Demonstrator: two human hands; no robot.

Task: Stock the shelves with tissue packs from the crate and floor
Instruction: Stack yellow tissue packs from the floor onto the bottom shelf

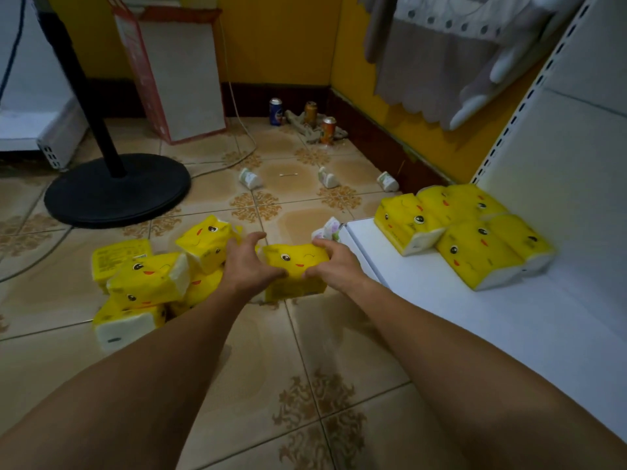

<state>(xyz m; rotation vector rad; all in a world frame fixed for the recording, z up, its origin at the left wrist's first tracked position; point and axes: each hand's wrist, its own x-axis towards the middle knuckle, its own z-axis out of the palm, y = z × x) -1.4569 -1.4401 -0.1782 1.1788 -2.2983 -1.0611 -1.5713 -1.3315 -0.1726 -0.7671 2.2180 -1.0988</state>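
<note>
Left hand (247,262): centre of the frame, thumb and fingers curled round the left end of a yellow tissue pack (298,268).
Right hand (334,266): just right of centre, clamped on the right end of the same pack in the same way.
Held pack: between the two hands, printed face turned up, over the tiled floor (258,361); whether it rests on the tiles or is lifted cannot be told.
Floor pile (146,283): several more yellow packs heaped on each other, left of centre, the nearest touching the left hand's far side.
Shelf (441,310): white bottom board, lower right of the frame, its corner just beside the right hand.
Shelved packs (471,232): a cluster of yellow packs at the right, set against the back panel, some leaning on others.
Floral pack (328,229): small and pale, just behind the right hand at the shelf corner.
Small white packs (250,178): three scattered on the tiles above centre, well apart.
Fan base (117,189): black disc with pole, middle left.
Cans (310,112): three upright in the far corner, top centre.
</note>
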